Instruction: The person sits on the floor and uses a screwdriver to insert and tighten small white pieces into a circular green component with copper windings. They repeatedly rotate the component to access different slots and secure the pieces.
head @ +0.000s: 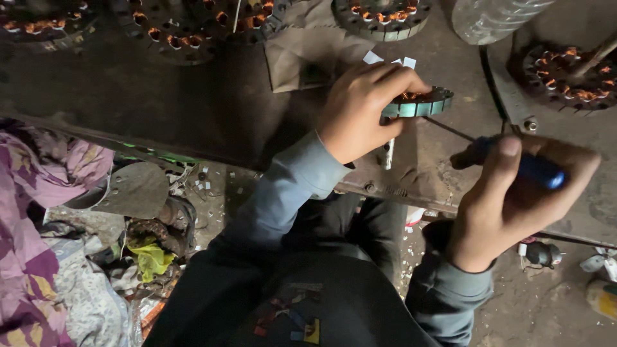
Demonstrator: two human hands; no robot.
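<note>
My left hand (363,109) grips a round motor stator (421,103) with copper windings and holds it on edge over the dark metal workbench (193,96). My right hand (517,193) is closed around the blue handle of a screwdriver (536,168). Its thin shaft runs up and left toward the underside of the stator. Both arms wear grey sleeves.
More wound stators lie on the bench at the back left (186,26), back centre (382,16) and right (569,74). A clear plastic bottle (491,19) and brown paper (308,54) sit at the back. Cloth (38,212) and scraps cover the floor at left.
</note>
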